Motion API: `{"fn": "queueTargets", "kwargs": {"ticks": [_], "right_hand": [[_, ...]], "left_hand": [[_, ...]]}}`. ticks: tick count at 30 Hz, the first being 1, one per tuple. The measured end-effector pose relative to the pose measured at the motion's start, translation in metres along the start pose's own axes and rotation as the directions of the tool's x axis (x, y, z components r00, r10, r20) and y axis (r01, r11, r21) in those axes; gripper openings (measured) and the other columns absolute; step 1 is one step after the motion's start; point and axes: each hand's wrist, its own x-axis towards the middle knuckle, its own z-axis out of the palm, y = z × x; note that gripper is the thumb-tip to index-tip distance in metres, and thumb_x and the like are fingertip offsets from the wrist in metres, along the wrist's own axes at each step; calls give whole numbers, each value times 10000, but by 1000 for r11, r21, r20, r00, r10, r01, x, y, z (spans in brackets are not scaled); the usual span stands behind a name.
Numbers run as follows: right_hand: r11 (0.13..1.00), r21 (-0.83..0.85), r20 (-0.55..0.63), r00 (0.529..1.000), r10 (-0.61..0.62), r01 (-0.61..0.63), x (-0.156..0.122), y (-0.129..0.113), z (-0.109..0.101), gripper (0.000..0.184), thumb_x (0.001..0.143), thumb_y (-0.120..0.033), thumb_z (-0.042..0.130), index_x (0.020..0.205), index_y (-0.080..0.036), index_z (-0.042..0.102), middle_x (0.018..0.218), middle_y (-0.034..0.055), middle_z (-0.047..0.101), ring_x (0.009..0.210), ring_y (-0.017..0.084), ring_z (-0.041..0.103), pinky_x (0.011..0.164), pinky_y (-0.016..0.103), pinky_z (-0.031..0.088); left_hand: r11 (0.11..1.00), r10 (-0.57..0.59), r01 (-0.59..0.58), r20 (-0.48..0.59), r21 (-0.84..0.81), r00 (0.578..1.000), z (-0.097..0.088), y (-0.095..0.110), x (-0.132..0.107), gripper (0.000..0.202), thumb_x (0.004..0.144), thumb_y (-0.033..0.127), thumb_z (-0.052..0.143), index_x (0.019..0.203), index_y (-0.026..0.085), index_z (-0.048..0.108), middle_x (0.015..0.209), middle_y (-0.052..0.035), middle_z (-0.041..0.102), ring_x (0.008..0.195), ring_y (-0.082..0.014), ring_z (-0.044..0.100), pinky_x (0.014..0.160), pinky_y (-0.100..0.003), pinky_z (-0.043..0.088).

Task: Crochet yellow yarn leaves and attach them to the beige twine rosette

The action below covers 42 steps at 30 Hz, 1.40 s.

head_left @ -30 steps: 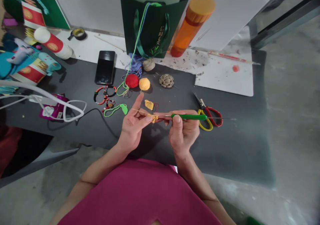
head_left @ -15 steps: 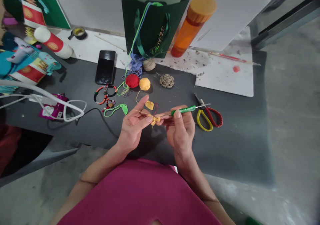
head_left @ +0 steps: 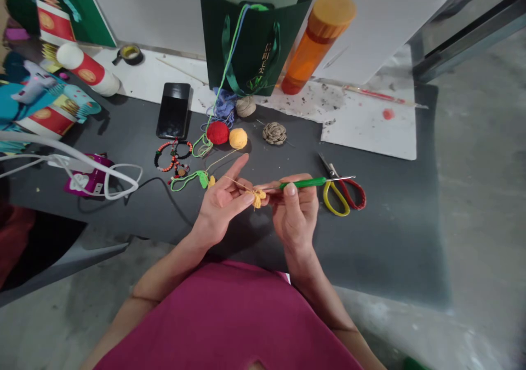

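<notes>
**Body:** a person in a magenta short-sleeved top [head_left: 226, 320] leans over the table edge, both forearms reaching forward.

**Left hand:** the left hand [head_left: 222, 204] is raised with its index finger spread away, while its thumb and other fingers pinch the work.

**Right hand:** the right hand [head_left: 295, 216] pinches a green-handled crochet hook [head_left: 303, 183] between thumb and fingers, its steel tip pointing right.

**Work:** a small yellow crocheted piece [head_left: 258, 198] sits between the hands, touching both. A thin yellow yarn [head_left: 224, 161] runs from it, far and left, to a yellow yarn ball [head_left: 238, 138].

**Right of hands:** scissors with yellow and red loop handles [head_left: 343, 195] lie just beside the hook's tip.

**Left of hands:** a green crocheted leaf on a cord [head_left: 201, 179] lies touching a tiny yellow crocheted scrap [head_left: 211, 181]. Beaded bracelets [head_left: 172, 157] lie beyond, and a white cable [head_left: 78, 161] loops farther left.

**Middle table:** a red yarn ball [head_left: 217, 132] sits just left of the yellow ball. A black smartphone [head_left: 173, 111] lies farther left, and a coiled twine rose [head_left: 274, 133] lies right.

**Far edge:** a dark green paper gift bag [head_left: 255, 41] stands beside an orange plastic bottle [head_left: 318, 44].
</notes>
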Motion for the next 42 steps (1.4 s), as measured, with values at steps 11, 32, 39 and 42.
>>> {"fn": "queueTargets", "kwargs": {"ticks": [11,32,39,42], "right_hand": [[869,-371,79,943,-323,328,-6,0,-13,80,994,-343,595,1008,-281,643,812,-20,705,582,126,657,534,282,539],[947,-240,-133,959,-250,213,-12,7,-2,205,920,-468,669,977,-305,558,770,-38,708,602,161,692,548,305,518],[995,-9,-99,990,-99,98,-5,-2,11,227,865,-489,732,880,-308,596,732,-63,750,629,168,737,548,294,570],[997,36,-91,994,-63,67,-4,-3,12,257,837,-501,762,864,-304,599,724,-72,756,605,159,730,556,295,586]], "left_hand": [[998,-2,-2,-54,-62,999,0,3,3,560,759,240,869,1298,265,720,713,42,674,677,-98,644,730,-254,546],[1000,-19,19,-26,0,999,2,-5,0,669,748,307,879,1378,275,655,755,35,669,713,-97,617,736,-237,514],[991,-97,98,14,-89,995,3,-5,0,1102,697,242,910,1611,361,306,811,53,698,754,-105,653,777,-250,550],[973,-181,184,36,-136,983,2,-2,1,1173,692,215,910,1630,371,225,814,61,702,767,-104,658,787,-249,542]]}}
